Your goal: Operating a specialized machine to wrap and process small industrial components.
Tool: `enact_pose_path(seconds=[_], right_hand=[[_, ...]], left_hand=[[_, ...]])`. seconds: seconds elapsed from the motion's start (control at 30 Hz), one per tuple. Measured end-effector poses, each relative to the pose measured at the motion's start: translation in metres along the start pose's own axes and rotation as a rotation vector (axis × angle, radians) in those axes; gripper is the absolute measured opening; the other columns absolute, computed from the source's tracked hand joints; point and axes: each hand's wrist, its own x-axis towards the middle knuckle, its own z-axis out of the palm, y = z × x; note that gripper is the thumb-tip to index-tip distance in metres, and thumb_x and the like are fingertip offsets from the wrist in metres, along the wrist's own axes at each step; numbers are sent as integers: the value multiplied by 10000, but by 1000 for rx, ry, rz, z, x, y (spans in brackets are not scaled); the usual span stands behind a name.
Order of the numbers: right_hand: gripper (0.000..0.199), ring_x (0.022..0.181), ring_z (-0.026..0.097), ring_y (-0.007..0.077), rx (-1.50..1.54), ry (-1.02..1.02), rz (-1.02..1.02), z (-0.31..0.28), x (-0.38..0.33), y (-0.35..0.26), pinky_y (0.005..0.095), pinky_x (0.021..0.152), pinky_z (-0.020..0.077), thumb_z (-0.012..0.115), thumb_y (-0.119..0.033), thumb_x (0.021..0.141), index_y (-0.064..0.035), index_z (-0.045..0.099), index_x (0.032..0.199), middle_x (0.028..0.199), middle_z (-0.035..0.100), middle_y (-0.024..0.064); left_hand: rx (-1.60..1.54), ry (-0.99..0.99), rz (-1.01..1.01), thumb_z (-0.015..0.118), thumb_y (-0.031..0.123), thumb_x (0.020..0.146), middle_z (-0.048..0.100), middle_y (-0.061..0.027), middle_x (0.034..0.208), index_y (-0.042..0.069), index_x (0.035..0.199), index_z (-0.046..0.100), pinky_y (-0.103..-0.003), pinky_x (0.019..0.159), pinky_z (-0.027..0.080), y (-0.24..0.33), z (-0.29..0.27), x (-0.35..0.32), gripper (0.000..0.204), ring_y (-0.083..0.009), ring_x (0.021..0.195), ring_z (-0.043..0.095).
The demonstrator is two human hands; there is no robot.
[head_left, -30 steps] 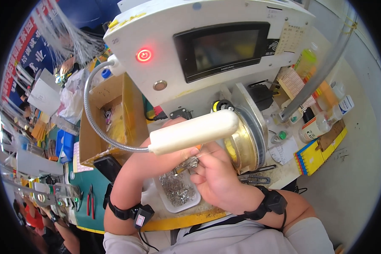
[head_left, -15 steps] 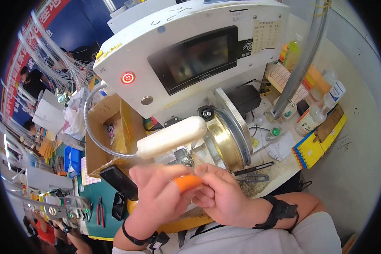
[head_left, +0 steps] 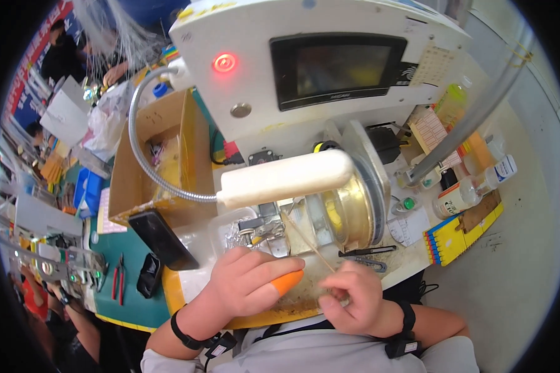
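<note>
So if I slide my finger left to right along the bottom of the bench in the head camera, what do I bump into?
Red-handled pliers → black phone → left hand → right hand → yellow block.

Room is being left only along the lower middle of the frame, on the worktop (head_left: 305, 301) strip where the left hand (head_left: 246, 283) and right hand (head_left: 354, 301) are being rested. Passage upward is being blocked by the white lamp tube (head_left: 286, 179), the brass spool (head_left: 348, 211) and the machine housing (head_left: 317, 68). The left is being closed off by the cardboard box (head_left: 143, 168) and black phone (head_left: 162, 239); the right by bottles (head_left: 473, 186).
</note>
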Motion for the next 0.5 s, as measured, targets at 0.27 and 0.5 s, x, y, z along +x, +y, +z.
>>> enact_pose_path(seconds=[0.27, 0.5], right_hand=[[448, 801, 648, 315, -450, 122, 82, 12, -10, 35, 443, 731, 497, 840, -151, 861, -39, 686, 1266, 978, 700, 138], [375, 788, 680, 279, -340, 93, 172, 15, -18, 41, 411, 720, 499, 814, -62, 880, -30, 687, 1231, 911, 730, 133]], left_hand=[[-46, 13, -184, 820, 72, 738, 767, -6, 1187, 123, 1039, 712, -313, 618, 442, -4, 15, -15, 324, -165, 697, 627], [-75, 35, -214, 787, 69, 725, 804, -8, 1102, 129, 998, 736, -315, 570, 376, -5, 20, -16, 285, -135, 703, 656]])
